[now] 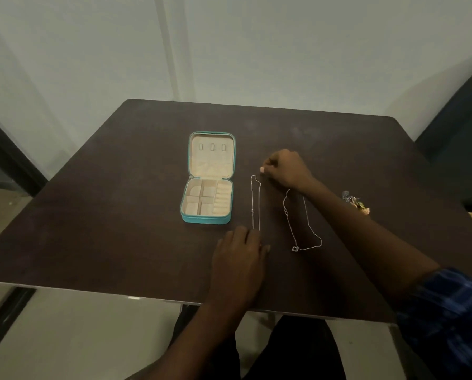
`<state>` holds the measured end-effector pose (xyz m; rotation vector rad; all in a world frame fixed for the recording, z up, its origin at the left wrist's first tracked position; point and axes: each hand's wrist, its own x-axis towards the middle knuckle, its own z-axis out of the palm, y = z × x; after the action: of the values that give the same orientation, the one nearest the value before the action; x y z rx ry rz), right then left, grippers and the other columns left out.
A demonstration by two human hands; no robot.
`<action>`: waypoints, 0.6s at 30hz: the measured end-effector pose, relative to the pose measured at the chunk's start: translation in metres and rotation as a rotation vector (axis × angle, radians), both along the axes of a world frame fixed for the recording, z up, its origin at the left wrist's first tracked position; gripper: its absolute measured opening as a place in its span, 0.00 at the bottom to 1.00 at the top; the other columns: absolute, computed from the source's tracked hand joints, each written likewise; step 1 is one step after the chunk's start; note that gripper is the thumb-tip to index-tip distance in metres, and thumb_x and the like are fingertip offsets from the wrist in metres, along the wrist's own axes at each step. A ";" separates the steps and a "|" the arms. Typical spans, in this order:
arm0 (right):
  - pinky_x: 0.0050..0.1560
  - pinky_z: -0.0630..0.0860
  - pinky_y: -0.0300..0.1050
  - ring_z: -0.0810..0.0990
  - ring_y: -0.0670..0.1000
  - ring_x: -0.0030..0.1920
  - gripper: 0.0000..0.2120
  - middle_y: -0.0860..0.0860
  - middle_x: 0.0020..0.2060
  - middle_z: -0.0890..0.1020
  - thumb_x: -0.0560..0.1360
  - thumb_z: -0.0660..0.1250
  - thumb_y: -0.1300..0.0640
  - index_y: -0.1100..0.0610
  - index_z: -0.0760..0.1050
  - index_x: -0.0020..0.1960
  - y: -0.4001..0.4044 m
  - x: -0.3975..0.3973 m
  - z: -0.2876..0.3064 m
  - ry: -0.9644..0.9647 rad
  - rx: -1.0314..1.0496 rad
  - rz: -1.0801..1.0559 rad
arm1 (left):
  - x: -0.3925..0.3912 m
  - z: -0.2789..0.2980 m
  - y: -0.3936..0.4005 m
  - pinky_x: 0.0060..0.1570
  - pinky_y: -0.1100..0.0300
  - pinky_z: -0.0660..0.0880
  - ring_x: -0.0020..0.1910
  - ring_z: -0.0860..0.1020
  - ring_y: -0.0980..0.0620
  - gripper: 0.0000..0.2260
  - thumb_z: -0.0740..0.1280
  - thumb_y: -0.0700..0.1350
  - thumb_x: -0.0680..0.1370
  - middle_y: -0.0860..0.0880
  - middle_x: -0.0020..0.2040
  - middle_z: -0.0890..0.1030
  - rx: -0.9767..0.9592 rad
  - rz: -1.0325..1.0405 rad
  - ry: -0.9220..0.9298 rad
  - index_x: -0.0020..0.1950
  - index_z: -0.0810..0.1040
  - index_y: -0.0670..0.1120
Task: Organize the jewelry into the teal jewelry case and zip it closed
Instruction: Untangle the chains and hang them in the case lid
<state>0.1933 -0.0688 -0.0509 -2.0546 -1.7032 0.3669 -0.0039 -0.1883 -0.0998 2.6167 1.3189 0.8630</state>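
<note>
I see the thin chain point(256, 204) stretched between my hands, right hand point(286, 168) pinching its far loop, left hand point(243, 248) lying flat over its near end beside the open case point(208, 198); it looks light, limp, tangle-prone, best held at both ends.

text: none legible | labels: none | brands: none | numbers: none | signs: none

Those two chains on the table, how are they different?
The left chain lies pulled into a straight, narrow loop, with a hand at each end; the right chain lies loose and wavy, partly under the right forearm. The right chain shows a small pendant at its near end; the left's near end is hidden. Both are thin and silvery.
</note>
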 end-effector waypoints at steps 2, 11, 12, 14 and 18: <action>0.44 0.70 0.39 0.81 0.55 0.47 0.08 0.57 0.46 0.84 0.74 0.68 0.56 0.59 0.82 0.47 -0.012 0.015 0.005 -0.011 0.010 -0.030 | 0.006 0.001 -0.004 0.34 0.63 0.72 0.36 0.77 0.54 0.07 0.72 0.49 0.70 0.51 0.39 0.79 0.043 -0.049 -0.026 0.43 0.78 0.49; 0.46 0.74 0.45 0.81 0.57 0.48 0.09 0.58 0.44 0.84 0.72 0.69 0.54 0.59 0.83 0.46 -0.058 0.064 -0.003 -0.072 -0.058 -0.134 | 0.040 -0.010 -0.022 0.37 0.62 0.73 0.39 0.78 0.52 0.16 0.57 0.51 0.72 0.53 0.42 0.80 0.066 -0.204 0.092 0.50 0.82 0.52; 0.45 0.75 0.46 0.81 0.57 0.47 0.09 0.59 0.43 0.84 0.72 0.70 0.54 0.58 0.83 0.45 -0.058 0.063 -0.004 -0.080 -0.066 -0.128 | 0.041 -0.010 -0.021 0.37 0.62 0.73 0.39 0.77 0.52 0.16 0.57 0.51 0.72 0.53 0.43 0.81 0.071 -0.195 0.096 0.50 0.82 0.51; 0.44 0.76 0.48 0.81 0.58 0.46 0.08 0.59 0.42 0.84 0.70 0.71 0.54 0.59 0.83 0.44 -0.058 0.062 -0.004 -0.112 -0.076 -0.111 | 0.042 -0.010 -0.021 0.38 0.62 0.73 0.40 0.77 0.52 0.16 0.58 0.51 0.72 0.53 0.43 0.81 0.070 -0.189 0.099 0.50 0.82 0.51; 0.39 0.72 0.47 0.79 0.63 0.43 0.09 0.62 0.40 0.82 0.71 0.68 0.56 0.62 0.78 0.40 -0.051 0.058 -0.005 -0.244 -0.083 -0.079 | 0.042 -0.010 -0.021 0.38 0.63 0.74 0.39 0.78 0.52 0.15 0.58 0.50 0.72 0.52 0.42 0.80 0.056 -0.196 0.090 0.48 0.83 0.50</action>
<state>0.2516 -0.1194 -0.0561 -2.2988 -1.7631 0.1696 0.0380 -0.2095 -0.1095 2.7995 1.0471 0.7717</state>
